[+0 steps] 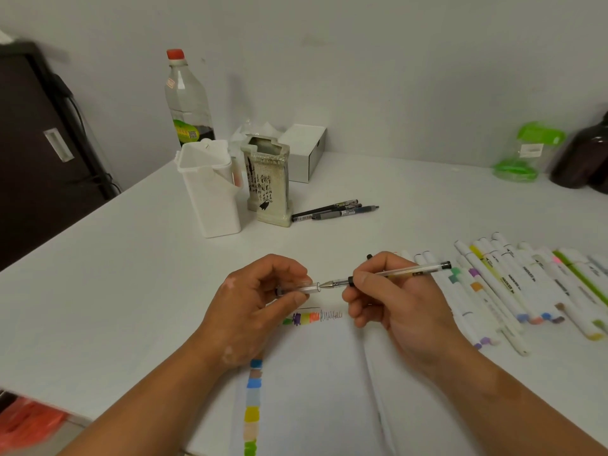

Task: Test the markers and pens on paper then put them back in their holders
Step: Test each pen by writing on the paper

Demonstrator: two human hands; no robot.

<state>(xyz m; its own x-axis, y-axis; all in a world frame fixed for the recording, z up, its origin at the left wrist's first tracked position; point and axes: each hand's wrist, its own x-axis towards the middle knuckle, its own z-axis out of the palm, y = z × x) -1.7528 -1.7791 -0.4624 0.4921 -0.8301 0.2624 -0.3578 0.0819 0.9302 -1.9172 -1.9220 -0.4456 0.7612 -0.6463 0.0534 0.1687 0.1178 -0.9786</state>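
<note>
My right hand [391,301] grips a clear-barrelled pen [411,273], its metal tip pointing left. My left hand [256,297] pinches the pen's clear cap [307,288], whose open end sits just at the tip. Below both hands lies white paper [322,383] with colour swatches and a black scribble. Several white markers [513,287] lie in a row at the right. Three dark pens [335,211] lie beside a ceramic holder [268,182] with black writing. A white plastic holder [210,189] stands left of it.
A clear bottle with a red cap [186,97] and a white box [306,153] stand behind the holders by the wall. A green-lidded container [526,153] and a dark jar [585,159] sit at the far right. A dark cabinet [36,153] is beyond the table's left edge.
</note>
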